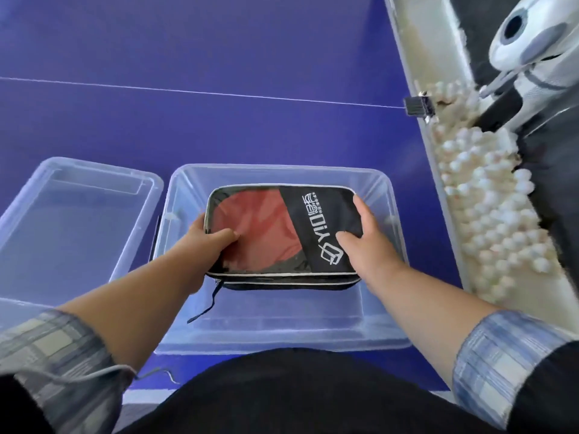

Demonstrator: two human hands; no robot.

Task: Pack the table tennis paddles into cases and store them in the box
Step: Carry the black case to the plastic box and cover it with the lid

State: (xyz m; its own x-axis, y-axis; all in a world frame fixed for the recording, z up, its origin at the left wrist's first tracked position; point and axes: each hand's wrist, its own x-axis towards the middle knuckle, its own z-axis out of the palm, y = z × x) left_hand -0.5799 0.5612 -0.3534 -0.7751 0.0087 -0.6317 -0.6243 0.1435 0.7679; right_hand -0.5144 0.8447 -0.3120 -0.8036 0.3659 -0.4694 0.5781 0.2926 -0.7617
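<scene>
Your left hand (203, 242) grips the case (313, 220) at its left edge, thumb on top. Your right hand (366, 242) clasps its right edge. The case sits within the box (282, 346), a red paddle (257, 227) showing through. A lid (75, 220) lies just left of the box, and balls (488, 220) are piled to its right.

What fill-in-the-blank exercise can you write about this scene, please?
1. The left hand and the right hand hold one black paddle ____.
2. The paddle seen through its window is ____.
3. The lid lies to the ____ of the clear box.
4. The white balls lie to the box's ____.
Missing words: case; red; left; right.
</scene>
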